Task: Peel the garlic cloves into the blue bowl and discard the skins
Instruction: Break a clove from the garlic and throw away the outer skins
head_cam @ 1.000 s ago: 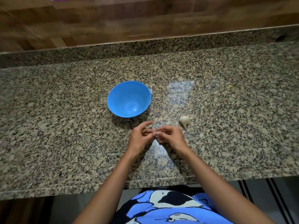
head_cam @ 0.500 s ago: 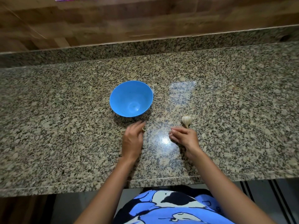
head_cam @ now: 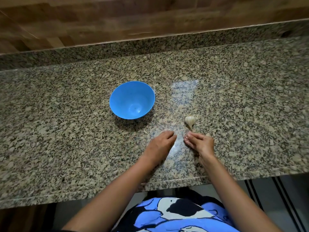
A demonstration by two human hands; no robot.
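The empty blue bowl [head_cam: 122,99] stands on the granite counter, left of centre. A garlic bulb [head_cam: 190,121] lies to its right, stem pointing toward me. Just below the bulb, my right hand [head_cam: 200,143] has its fingers curled, and a small pale garlic clove [head_cam: 186,139] is pinched at the fingertips, mostly hidden. My left hand [head_cam: 161,143] lies palm down on the counter with fingers nearly straight, holding nothing. A small scrap of garlic skin [head_cam: 145,131] lies on the counter just left of the left fingertips.
The speckled granite counter [head_cam: 66,131] runs the full width, with a raised granite backsplash [head_cam: 150,46] and a wooden wall behind. Its front edge [head_cam: 100,191] is close to my body.
My hands were pinched together over the clove, then parted. The left hand went left to the counter and flattened, and now sits closer to the right hand. The right hand keeps its pinch.
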